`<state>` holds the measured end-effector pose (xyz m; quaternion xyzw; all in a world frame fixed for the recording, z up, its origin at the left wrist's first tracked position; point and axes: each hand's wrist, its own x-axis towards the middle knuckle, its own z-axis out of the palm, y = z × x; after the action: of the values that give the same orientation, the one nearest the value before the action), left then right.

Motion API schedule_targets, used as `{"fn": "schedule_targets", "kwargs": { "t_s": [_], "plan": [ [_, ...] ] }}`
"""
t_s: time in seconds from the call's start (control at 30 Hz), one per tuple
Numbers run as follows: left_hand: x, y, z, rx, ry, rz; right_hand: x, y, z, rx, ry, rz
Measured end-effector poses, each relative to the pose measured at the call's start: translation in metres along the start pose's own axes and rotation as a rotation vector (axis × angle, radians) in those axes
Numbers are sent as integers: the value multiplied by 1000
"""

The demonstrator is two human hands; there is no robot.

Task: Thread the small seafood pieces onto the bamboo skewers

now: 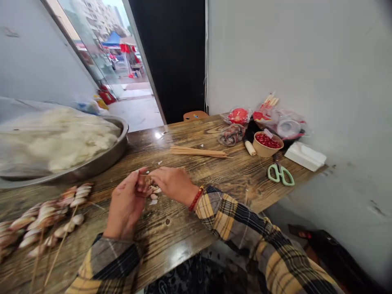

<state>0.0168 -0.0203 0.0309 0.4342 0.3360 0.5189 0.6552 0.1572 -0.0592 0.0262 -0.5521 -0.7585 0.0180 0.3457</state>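
Observation:
My left hand (127, 202) is closed in a pinch, its fingertips nearly meeting those of my right hand (174, 183) above the table. A thin bamboo skewer (143, 175) shows between them, pinched by my right hand. Whatever the left fingers grip is hidden. Just below the fingertips lie a few small pale-pink pieces (153, 196) that look like garlic cloves. Loaded skewers of similar whitish-pink pieces (45, 216) lie to the left of my left hand. Beyond my right hand rests a bundle of bare bamboo skewers (199, 151).
A wide metal basin (124, 141) with plastic-covered white chunks (79, 139) stands at the left. On the right are a bowl of red pieces (267, 143), green-handled scissors (281, 174), a crumpled cloth (232, 134) and a white box (305, 156). The wooden table (226, 171) ends beside a wall.

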Motion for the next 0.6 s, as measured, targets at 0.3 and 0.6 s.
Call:
{"fn": "schedule_targets", "kwargs": {
  "t_s": [0.3,0.6],
  "plan": [
    [2,-1,3,-46,21,-114,1,3,6,44,-6,-31],
    [2,-3,1,-40,-11,-120,-1,3,6,69,-1,-9]
  ]
}}
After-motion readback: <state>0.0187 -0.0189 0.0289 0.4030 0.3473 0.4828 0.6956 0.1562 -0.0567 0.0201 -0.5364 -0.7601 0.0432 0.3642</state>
